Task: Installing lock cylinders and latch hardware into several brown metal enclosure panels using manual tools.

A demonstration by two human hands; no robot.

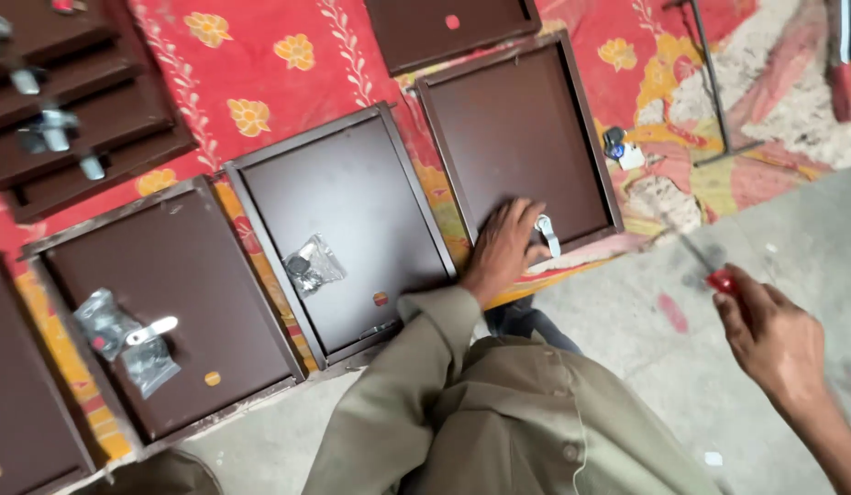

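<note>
My left hand (503, 247) lies flat on the near edge of a brown metal door panel (522, 128), its fingertips touching a small silver latch piece (547, 235) on the panel. My right hand (774, 337) is raised over the concrete floor to the right, closed on the red handle of a screwdriver (722, 281). The screwdriver's shaft is blurred and points up-left toward the panel's corner.
More brown panels (343, 211) (169, 293) lie side by side on a red floral cloth (260, 73), with clear bags of hardware (313, 264) (104, 321) on them. A stack of panels (68, 101) sits far left. Keys (618, 147), a thin metal rod (710, 73) and hand tools (847, 64) lie far right.
</note>
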